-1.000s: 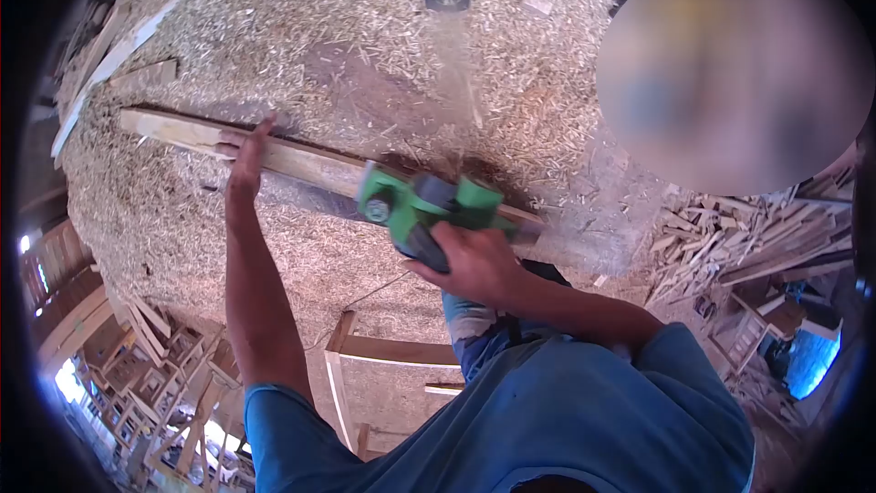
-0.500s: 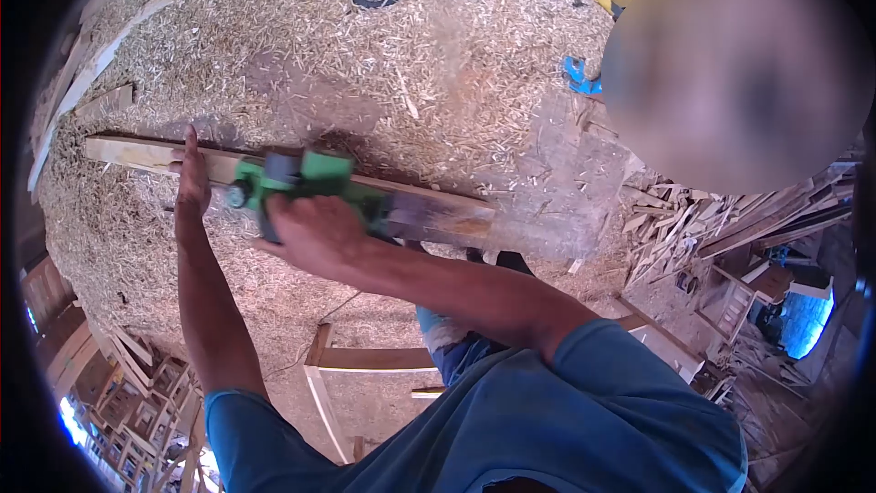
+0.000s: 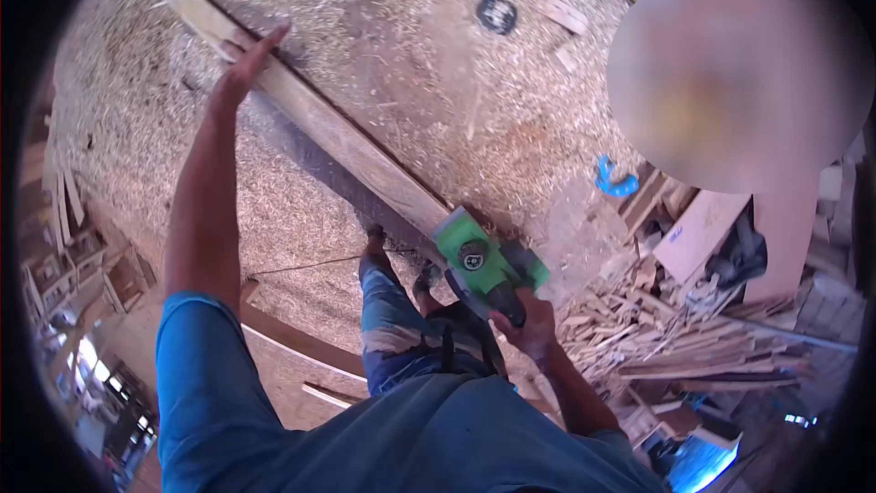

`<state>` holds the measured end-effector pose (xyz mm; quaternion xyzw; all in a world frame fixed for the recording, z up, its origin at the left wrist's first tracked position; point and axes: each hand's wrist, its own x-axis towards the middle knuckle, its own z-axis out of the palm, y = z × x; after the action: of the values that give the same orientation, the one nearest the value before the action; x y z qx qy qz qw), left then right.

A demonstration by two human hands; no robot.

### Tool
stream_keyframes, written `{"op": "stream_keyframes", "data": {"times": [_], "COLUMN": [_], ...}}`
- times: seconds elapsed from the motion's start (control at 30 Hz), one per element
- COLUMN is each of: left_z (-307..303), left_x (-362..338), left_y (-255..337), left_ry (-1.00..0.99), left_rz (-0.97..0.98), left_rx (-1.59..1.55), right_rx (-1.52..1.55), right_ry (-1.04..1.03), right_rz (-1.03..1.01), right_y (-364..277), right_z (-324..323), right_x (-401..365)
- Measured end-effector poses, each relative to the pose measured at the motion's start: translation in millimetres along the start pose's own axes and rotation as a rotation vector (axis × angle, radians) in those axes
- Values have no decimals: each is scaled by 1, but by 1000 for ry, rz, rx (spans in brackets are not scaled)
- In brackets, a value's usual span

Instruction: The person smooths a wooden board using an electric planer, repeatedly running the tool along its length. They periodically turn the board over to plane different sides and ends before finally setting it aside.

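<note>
A long wooden board (image 3: 347, 141) lies slantwise, from the upper left to the middle. My left hand (image 3: 245, 73) rests across its far part, fingers stretched out over the edge. At the near end of the board sits a green electric hand planer (image 3: 488, 265), with a round black knob on its upper side. My right hand (image 3: 532, 329) is wrapped around the planer's rear handle. The planer covers the near end of the board, and its underside is hidden.
Wood shavings (image 3: 401, 64) cover the surface around the board. A blue curved object (image 3: 616, 178) and a black flat piece (image 3: 496, 12) lie beyond. Offcuts (image 3: 620, 319) are heaped at the right. A wooden frame piece (image 3: 301, 338) is near my legs. A blurred circle hides the upper right.
My right hand has drawn the planer along the board to its near end. My left hand stays on the board's far part. The whole view has turned, so the board slants more steeply.
</note>
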<state>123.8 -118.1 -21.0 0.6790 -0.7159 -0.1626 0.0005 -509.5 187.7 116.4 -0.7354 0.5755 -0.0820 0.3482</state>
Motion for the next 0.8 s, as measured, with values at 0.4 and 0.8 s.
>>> {"op": "stream_keyframes", "data": {"times": [0.4, 0.8], "left_z": [-81, -48], "left_x": [-12, -1], "left_y": [85, 55], "left_ry": [-406, -40], "left_rz": [-342, -727], "left_rx": [601, -593], "right_rx": [84, -16], "right_ry": [17, 113], "right_rz": [-43, -192], "right_y": [-95, -208], "right_z": [17, 65], "right_x": [98, 227]}}
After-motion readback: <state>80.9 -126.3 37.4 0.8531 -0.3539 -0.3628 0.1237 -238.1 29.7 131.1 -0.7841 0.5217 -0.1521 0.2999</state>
